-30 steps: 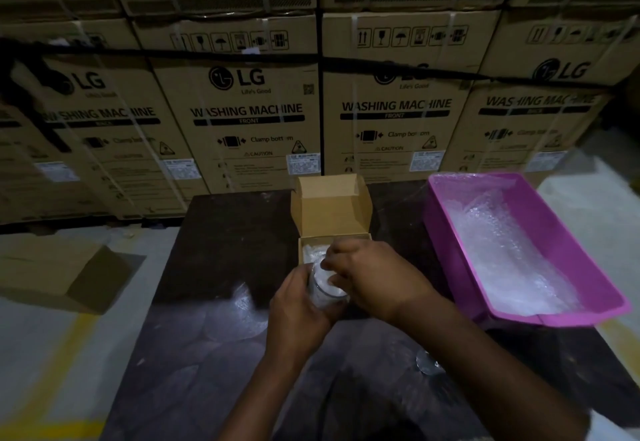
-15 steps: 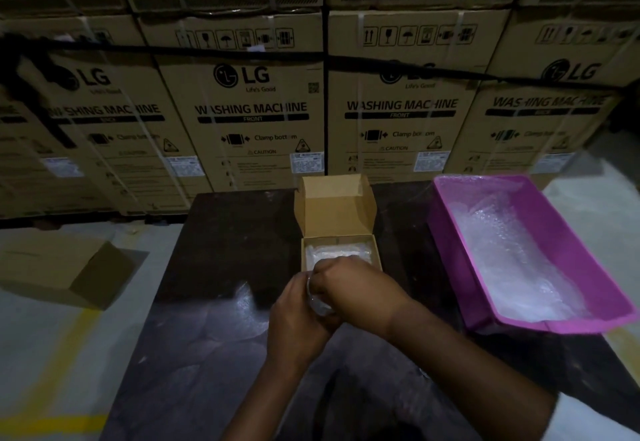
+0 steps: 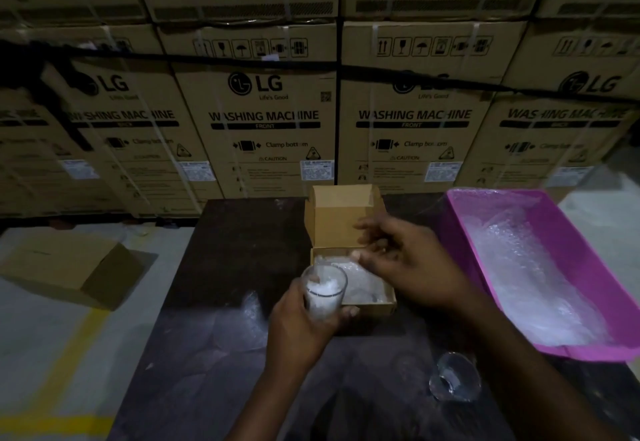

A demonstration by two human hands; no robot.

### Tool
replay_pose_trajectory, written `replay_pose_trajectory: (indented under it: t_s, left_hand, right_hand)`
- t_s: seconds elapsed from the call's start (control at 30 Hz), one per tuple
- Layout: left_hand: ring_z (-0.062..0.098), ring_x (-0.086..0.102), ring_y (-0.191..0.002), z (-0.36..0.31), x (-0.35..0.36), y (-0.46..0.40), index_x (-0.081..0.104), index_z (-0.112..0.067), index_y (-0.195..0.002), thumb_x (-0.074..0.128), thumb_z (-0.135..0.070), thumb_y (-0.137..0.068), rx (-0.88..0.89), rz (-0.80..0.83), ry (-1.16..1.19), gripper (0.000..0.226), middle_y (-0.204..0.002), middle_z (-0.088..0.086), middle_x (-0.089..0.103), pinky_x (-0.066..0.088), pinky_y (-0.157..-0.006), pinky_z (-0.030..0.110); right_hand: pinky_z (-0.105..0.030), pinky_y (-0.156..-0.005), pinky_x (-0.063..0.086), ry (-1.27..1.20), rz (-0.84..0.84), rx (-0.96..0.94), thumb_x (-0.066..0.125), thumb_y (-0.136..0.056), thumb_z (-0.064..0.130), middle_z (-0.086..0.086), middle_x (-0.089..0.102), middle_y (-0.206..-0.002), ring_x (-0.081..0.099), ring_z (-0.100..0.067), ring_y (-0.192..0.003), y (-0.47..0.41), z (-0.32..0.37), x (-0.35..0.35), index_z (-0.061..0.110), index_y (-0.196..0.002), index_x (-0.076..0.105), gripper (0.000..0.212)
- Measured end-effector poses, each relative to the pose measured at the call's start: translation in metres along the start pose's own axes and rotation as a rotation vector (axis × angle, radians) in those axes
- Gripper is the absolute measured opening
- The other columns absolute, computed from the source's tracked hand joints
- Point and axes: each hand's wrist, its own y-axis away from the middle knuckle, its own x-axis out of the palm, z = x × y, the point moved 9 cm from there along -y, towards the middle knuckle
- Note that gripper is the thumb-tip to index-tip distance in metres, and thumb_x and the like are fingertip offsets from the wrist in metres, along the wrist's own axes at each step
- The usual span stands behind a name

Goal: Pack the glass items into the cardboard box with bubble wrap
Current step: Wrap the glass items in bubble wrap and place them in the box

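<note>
At the table's middle, left fingers (image 3: 348, 311): curled round a clear glass (image 3: 323, 290) stuffed with bubble wrap, gripping it upright at the box's near-left corner, probably so the padding stays inside until it goes in.
Left hand (image 3: 299, 330): wraps the glass from below and behind, leaving its mouth free.
Right hand (image 3: 405, 260): hovers over the cardboard box (image 3: 349, 253) with fingers loosely spread and holding nothing, seemingly free to steady or guide the glass in.
Box interior: lined with bubble wrap (image 3: 360, 281), likely as a cushion under the glass; lid flap stands upright at the back, keeping the opening clear.
Second glass (image 3: 455, 376): lies on its side on the table (image 3: 214, 371) near the right forearm, not yet packed.
Pink bin (image 3: 460, 233): right of the box, holding more bubble wrap within reach.
Readable writing: stacked cartons (image 3: 266, 122) behind read "LG", "Life's Good", "WASHING MACHINE", "FRONT", "Clamp bottom", "CAUTION"; smaller label print is unreadable.
Floor: a plain brown carton (image 3: 69, 267) lies tipped at left.
</note>
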Motion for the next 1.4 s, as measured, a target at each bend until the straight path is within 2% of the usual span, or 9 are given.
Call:
replay_pose_trajectory:
  t_s: [0.1,0.23,0.4,0.57,0.77,0.9,1.03,1.23,1.4]
  left_hand:
    - [-0.002,0.064,-0.095,-0.011,0.006,-0.02,0.057,-0.029,-0.121,0.083,-0.049,-0.063,0.005,0.021,0.026,0.067,-0.106,-0.014,0.068,0.054,-0.074,0.02]
    - [-0.006,0.058,-0.079,-0.018,0.009,-0.054,0.052,-0.027,-0.121,0.085,-0.039,-0.065,-0.074,0.061,0.016,0.066,-0.093,-0.015,0.061,0.043,-0.056,0.004]
    - [0.003,0.057,-0.102,-0.005,0.023,-0.083,0.034,-0.024,-0.145,0.082,-0.033,-0.074,-0.091,0.167,0.055,0.086,-0.116,-0.012,0.053,0.045,-0.075,0.008]
    - [-0.001,0.062,-0.094,0.024,0.042,-0.09,0.057,-0.02,-0.128,0.079,-0.015,-0.078,-0.064,0.167,0.064,0.056,-0.112,-0.001,0.065,0.049,-0.075,0.007]
    - [0.01,0.066,-0.098,0.06,0.06,-0.098,0.063,-0.013,-0.125,0.081,-0.014,-0.074,-0.108,0.171,-0.026,0.054,-0.113,0.003,0.07,0.055,-0.085,0.026]
    - [0.012,0.068,-0.095,0.069,0.07,-0.095,0.067,-0.013,-0.116,0.078,-0.012,-0.077,-0.115,0.199,-0.074,0.041,-0.102,0.0,0.071,0.052,-0.077,0.014]
    - [0.022,0.068,-0.089,0.073,0.074,-0.095,0.068,-0.014,-0.109,0.074,-0.018,-0.077,-0.094,0.135,-0.209,0.032,-0.096,0.007,0.072,0.056,-0.074,0.035]
    - [0.031,0.065,-0.094,0.071,0.087,-0.09,0.066,-0.013,-0.113,0.069,-0.007,-0.077,-0.095,0.173,-0.404,0.036,-0.106,0.01,0.068,0.051,-0.076,0.035]
    - [0.032,0.065,-0.097,0.073,0.09,-0.093,0.064,-0.012,-0.116,0.063,-0.008,-0.083,-0.099,0.197,-0.5,0.033,-0.109,0.011,0.067,0.05,-0.078,0.036]
  right_hand:
    - [-0.019,-0.082,0.053,0.043,0.25,0.017,0.072,-0.083,0.036,0.012,0.065,-0.113,0.061,0.003,-0.098,-0.008,-0.012,0.043,0.029,-0.123,0.061,0.042]
    - [-0.023,-0.069,0.055,-0.004,0.132,0.05,0.068,-0.085,0.042,0.009,0.068,-0.088,0.065,0.001,-0.079,-0.042,-0.025,0.043,0.028,-0.095,0.069,0.017]
    - [-0.038,-0.077,0.054,0.075,0.181,0.204,0.064,-0.086,0.048,-0.001,0.069,-0.083,0.066,-0.014,-0.08,-0.078,-0.071,0.048,0.016,-0.086,0.067,0.032]
    - [-0.042,-0.08,0.054,0.059,0.246,0.348,0.068,-0.084,0.045,-0.008,0.069,-0.083,0.067,-0.022,-0.08,-0.087,-0.118,0.068,0.009,-0.088,0.066,0.036]
    - [-0.047,-0.07,0.059,-0.017,0.096,0.427,0.069,-0.084,0.041,-0.008,0.069,-0.079,0.07,-0.022,-0.072,-0.074,-0.157,0.093,0.011,-0.087,0.063,0.031]
    - [-0.042,-0.069,0.056,0.014,0.11,0.469,0.068,-0.085,0.042,-0.005,0.065,-0.072,0.068,-0.025,-0.073,-0.072,-0.176,0.102,0.017,-0.074,0.059,0.029]
    - [-0.047,-0.075,0.056,-0.035,0.093,0.521,0.069,-0.085,0.039,-0.003,0.06,-0.068,0.066,-0.03,-0.078,-0.075,-0.19,0.111,0.02,-0.066,0.052,0.032]
    - [-0.046,-0.077,0.055,-0.062,0.117,0.581,0.07,-0.085,0.037,-0.01,0.066,-0.082,0.066,-0.03,-0.083,-0.077,-0.207,0.126,0.003,-0.089,0.065,0.035]
    - [-0.039,-0.07,0.053,-0.048,0.079,0.582,0.07,-0.084,0.037,-0.011,0.064,-0.083,0.064,-0.029,-0.077,-0.08,-0.21,0.125,0.006,-0.091,0.06,0.034]
